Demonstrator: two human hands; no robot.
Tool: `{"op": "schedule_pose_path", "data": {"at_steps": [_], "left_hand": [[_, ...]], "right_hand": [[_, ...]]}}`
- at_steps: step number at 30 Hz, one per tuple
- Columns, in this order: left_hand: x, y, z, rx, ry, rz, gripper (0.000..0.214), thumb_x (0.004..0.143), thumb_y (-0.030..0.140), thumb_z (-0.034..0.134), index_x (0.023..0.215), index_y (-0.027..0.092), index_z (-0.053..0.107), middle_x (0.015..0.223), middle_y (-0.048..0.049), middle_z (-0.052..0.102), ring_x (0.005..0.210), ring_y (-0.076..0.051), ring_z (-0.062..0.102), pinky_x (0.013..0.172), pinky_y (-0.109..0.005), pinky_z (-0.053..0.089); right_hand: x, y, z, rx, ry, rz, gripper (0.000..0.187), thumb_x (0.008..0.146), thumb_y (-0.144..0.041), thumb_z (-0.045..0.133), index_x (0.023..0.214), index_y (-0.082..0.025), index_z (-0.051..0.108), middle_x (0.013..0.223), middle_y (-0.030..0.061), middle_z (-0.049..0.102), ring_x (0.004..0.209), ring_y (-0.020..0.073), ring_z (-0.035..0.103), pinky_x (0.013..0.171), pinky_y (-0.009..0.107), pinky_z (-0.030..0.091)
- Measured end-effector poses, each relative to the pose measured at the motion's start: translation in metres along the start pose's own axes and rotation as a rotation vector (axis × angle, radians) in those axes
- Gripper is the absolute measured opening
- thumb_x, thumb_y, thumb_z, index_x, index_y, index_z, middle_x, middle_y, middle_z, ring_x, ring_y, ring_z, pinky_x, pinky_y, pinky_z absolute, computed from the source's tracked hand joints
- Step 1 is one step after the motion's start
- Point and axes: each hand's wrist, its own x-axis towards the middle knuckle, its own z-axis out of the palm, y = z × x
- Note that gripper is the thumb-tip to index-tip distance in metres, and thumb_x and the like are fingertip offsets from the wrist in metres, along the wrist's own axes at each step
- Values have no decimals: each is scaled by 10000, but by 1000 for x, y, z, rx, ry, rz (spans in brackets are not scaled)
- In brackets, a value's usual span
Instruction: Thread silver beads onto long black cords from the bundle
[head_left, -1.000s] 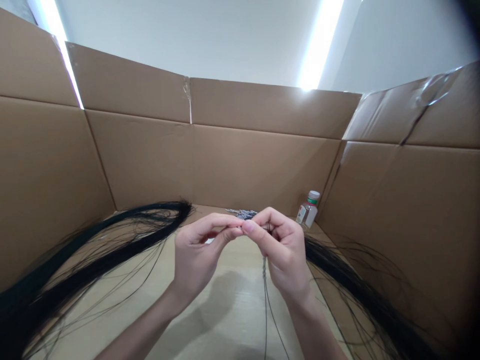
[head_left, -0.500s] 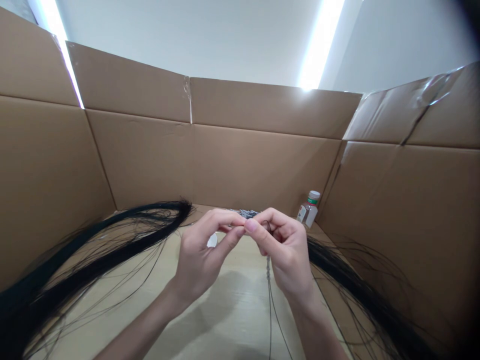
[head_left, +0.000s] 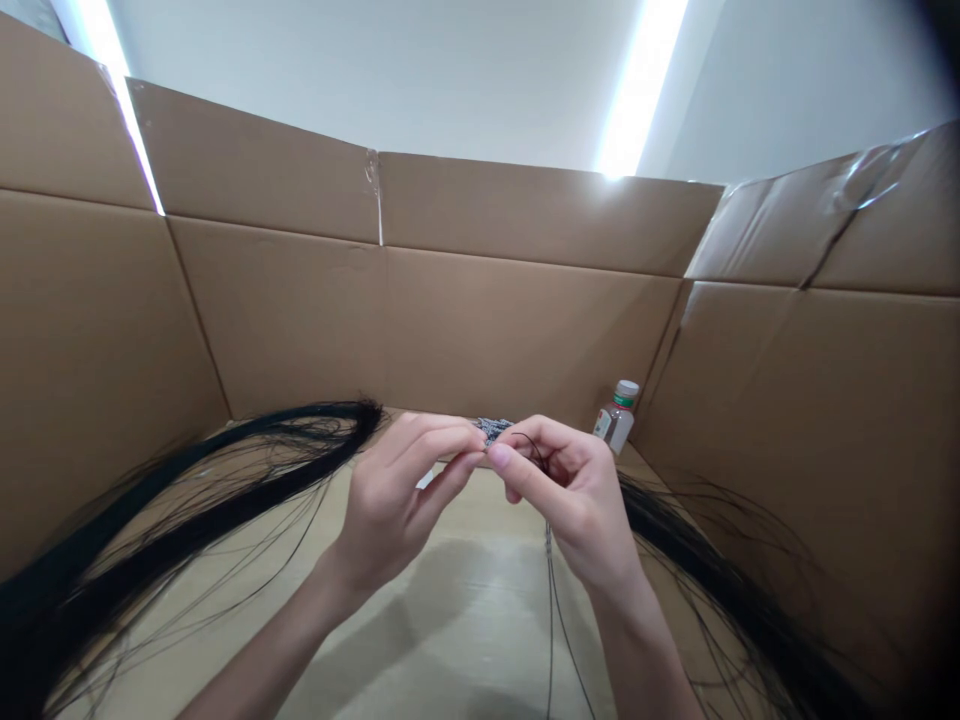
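My left hand (head_left: 397, 495) and my right hand (head_left: 577, 495) meet over the middle of the table, thumb and forefinger of each pinched together. Between the fingertips is part of a thin dark cord, mostly covered by the fingers. One loop arches over my right forefinger. From below that hand, two dark cord strands (head_left: 551, 610) hang toward me, with a knotted or twisted stretch near the top. Just behind the fingertips sits a grey-and-black patterned bundle (head_left: 493, 428), partly hidden. A small white object (head_left: 425, 480) shows behind my left thumb.
Cardboard walls (head_left: 525, 340) enclose the pale table (head_left: 442, 640). A clear bottle (head_left: 618, 418) with a white cap stands in the back right corner. Long black hair hangs on both sides, a left lock (head_left: 225, 510) and a right lock (head_left: 720, 565).
Both hands stay pinched together at nearly the same spot. My left hand has shifted slightly left, covering more of the white object. The hanging strands have swung a little to the right.
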Motion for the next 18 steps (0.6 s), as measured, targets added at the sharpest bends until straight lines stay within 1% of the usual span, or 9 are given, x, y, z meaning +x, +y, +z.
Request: {"op": "schedule_pose_path", "data": {"at_steps": [2, 5, 8, 10, 13, 18], "left_hand": [[-1, 2, 2, -85, 48, -64, 226, 906, 72, 712, 1009, 271, 734, 970, 0, 781, 909, -169, 710, 828, -285, 534], [-2, 5, 8, -320, 123, -273, 158, 882, 130, 768, 919, 284, 773, 918, 14, 789, 867, -160, 718, 785, -262, 555], [-2, 8, 14, -622, 115, -502, 71, 860, 212, 810, 856, 282, 793, 872, 15, 795, 799, -141, 717, 716, -224, 569], [-3, 7, 17, -780, 107, -595, 41, 839, 257, 835, 842, 277, 800, 863, 9, 795, 766, -130, 707, 702, -213, 573], [-5, 6, 21, -884, 111, -653, 58, 819, 302, 855, 846, 275, 811, 868, 1, 791, 749, -117, 679, 718, -212, 572], [-6, 5, 23, -908, 105, -650, 57, 818, 322, 855, 844, 283, 821, 879, -1, 772, 790, -118, 663, 735, -204, 558]], "right_hand": [[-1, 0, 1, -6, 13, -10, 219, 904, -367, 736, 788, -184, 710, 616, -17, 593, 531, 92, 484, 474, 221, 377], [-2, -1, 4, 18, 37, -49, 198, 909, -350, 728, 799, -186, 716, 571, -31, 557, 502, 87, 463, 453, 214, 364], [-3, -3, 8, 49, 53, -86, 199, 907, -340, 723, 779, -189, 704, 537, -48, 503, 474, 77, 409, 427, 210, 333], [-4, -4, 9, 53, 67, -95, 204, 905, -337, 719, 766, -189, 694, 522, -54, 479, 458, 74, 377, 410, 210, 311], [-5, -6, 10, 46, 78, -98, 199, 901, -326, 719, 761, -187, 691, 513, -60, 467, 449, 67, 348, 398, 204, 278], [-5, -7, 10, 32, 65, -104, 188, 890, -312, 721, 754, -185, 698, 529, -49, 501, 469, 70, 362, 409, 203, 275]]}}
